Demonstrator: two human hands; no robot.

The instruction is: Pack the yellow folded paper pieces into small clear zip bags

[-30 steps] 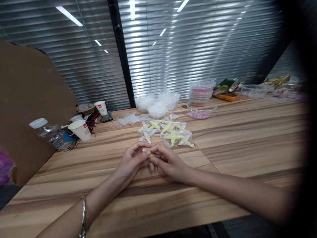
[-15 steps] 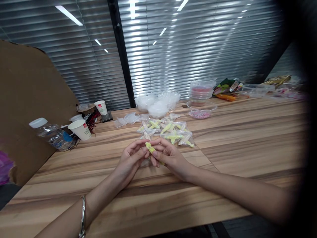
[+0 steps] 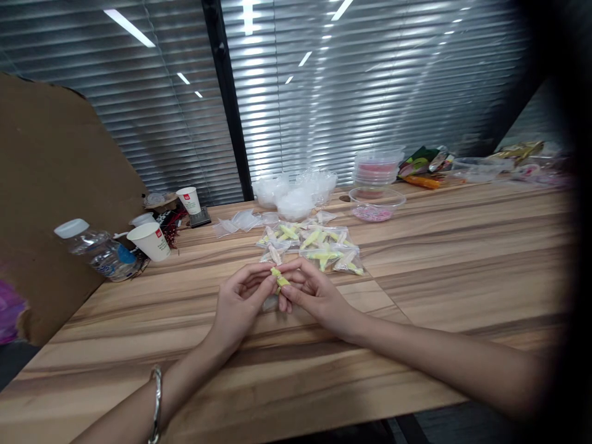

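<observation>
Between the fingertips of both hands is a small yellow piece (image 3: 280, 277) with a rough, crinkled surface; I cannot make out its kind. My left hand (image 3: 247, 296) pinches its left side with thumb and fingers. My right hand (image 3: 314, 293) is closed on its lower right end. Just beyond my fingertips lie clear plastic bags (image 3: 330, 250) with several yellow and pale pieces inside. A pale, slender piece (image 3: 274, 253) lies right behind the hands. Something clear and partly hidden sits under my fingers.
Clear plastic bowls (image 3: 296, 203) stand at the back, with flat translucent sheets (image 3: 245, 220) to their left. A clear tub (image 3: 377, 203) holds pink bits beside stacked tubs (image 3: 377, 166). Paper cups (image 3: 150, 242) and a plastic bottle (image 3: 104, 253) are at left, near a cardboard panel (image 3: 55, 172).
My fingers have shifted slightly around the yellow piece, and less of its lower right end shows. Its position has hardly changed. The things on the table stay where they were.
</observation>
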